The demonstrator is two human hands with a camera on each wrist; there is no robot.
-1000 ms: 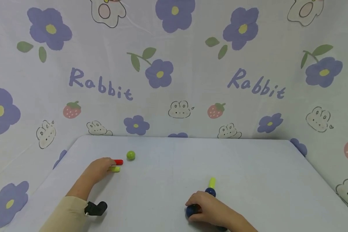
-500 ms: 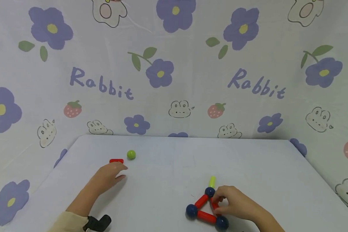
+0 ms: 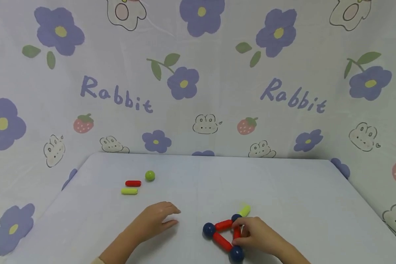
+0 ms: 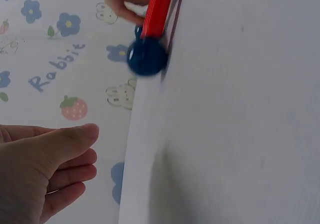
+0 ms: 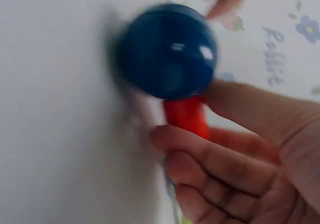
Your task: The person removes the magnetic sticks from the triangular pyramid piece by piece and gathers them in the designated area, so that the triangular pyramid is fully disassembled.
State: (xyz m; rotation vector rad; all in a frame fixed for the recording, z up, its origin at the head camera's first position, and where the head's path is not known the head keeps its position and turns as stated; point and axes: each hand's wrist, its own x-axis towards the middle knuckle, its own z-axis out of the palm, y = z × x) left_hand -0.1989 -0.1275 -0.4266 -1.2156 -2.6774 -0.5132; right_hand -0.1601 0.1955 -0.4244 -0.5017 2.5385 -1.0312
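Right of the table's middle lies a triangle of magnetic building pieces, three red rods joined by three blue balls (image 3: pixel 209 230). A yellow-green rod (image 3: pixel 245 211) sticks out from its far ball. My right hand (image 3: pixel 260 234) pinches the triangle's right-hand red rod (image 3: pixel 237 233) between thumb and fingers; in the right wrist view that red rod (image 5: pixel 185 115) shows below a large blue ball (image 5: pixel 167 51). My left hand (image 3: pixel 151 222) hovers left of the triangle, fingers loosely extended and holding nothing. The left wrist view has this left hand (image 4: pixel 45 169) apart from the nearest blue ball (image 4: pixel 147 56).
Farther back on the left of the white table (image 3: pixel 191 183) lie a loose red rod (image 3: pixel 133 183), a yellow-green rod (image 3: pixel 129 191) and a small green ball (image 3: pixel 150 175). A printed cloth (image 3: pixel 217 91) hangs behind the table and along its sides.
My right hand has gone from the left blue ball to the right red rod, and the triangle has turned and shifted left. My left hand has left the loose rods, coming right and nearer.
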